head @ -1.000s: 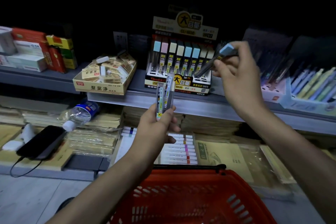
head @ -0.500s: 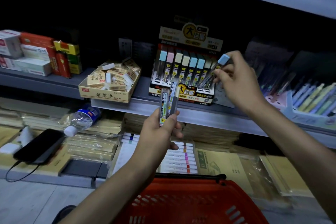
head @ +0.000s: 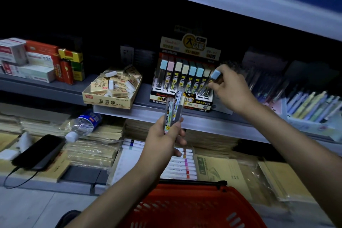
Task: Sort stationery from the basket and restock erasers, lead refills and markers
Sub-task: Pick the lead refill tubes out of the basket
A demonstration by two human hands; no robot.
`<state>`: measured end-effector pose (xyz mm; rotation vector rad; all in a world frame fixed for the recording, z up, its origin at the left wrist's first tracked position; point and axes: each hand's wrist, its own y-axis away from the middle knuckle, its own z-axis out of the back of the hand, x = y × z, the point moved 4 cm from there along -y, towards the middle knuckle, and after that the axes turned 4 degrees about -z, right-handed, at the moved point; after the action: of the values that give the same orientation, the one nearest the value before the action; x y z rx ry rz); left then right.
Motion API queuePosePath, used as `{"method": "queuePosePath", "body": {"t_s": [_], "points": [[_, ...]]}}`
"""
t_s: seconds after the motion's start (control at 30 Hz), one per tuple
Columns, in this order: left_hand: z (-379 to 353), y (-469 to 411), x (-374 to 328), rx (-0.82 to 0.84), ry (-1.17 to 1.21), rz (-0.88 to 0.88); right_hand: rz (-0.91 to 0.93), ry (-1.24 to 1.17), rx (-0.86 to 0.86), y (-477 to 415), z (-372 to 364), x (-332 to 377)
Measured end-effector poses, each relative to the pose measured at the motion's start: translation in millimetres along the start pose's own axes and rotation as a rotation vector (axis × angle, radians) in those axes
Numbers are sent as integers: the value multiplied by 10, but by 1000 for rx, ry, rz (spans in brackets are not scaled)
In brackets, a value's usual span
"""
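My left hand (head: 164,139) holds two or three lead refill tubes (head: 173,112) upright in front of the shelf edge. My right hand (head: 231,90) pinches a blue-capped lead refill tube (head: 212,79) and lowers it, tilted, into the right end of the lead refill display box (head: 185,98), which holds a row of pastel-capped tubes. To the left of the display stands an open yellow eraser box (head: 107,101) heaped with erasers. White markers (head: 183,164) with coloured bands lie on the lower shelf. The red basket (head: 188,207) is at the bottom, below my arms.
Stacked boxes (head: 37,61) fill the shelf's left end; pastel pens (head: 311,105) fill a tray at the right. A water bottle (head: 83,124), a black phone (head: 37,152) with cable and stacks of yellow notebooks (head: 231,170) lie on the lower shelf.
My right hand has brought the blue-capped tube down and left, from in front of the pens into the display's right end. My left hand has kept its tubes upright, roughly in place.
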<state>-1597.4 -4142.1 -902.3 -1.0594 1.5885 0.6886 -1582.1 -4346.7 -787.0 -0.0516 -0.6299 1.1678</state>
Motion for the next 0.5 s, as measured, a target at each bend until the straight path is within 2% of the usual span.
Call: {"method": "queuePosePath", "body": {"t_s": [0.1,0.2,0.27,0.4,0.5], "points": [[-16,6,-43,12,2,-17,19,12,-28,77,29,-31],[-30,15,-64,22,-14,-45,65,80,-201,274,139,-28],[-44,30,-78,39,-21,-57,52,-37,-230,496,164,43],[-116,59,-74,120,14,-64,-104,-477,123,910,-54,201],[-181,73,-31,188,46,-53,-166,-659,175,1014,-132,155]]}}
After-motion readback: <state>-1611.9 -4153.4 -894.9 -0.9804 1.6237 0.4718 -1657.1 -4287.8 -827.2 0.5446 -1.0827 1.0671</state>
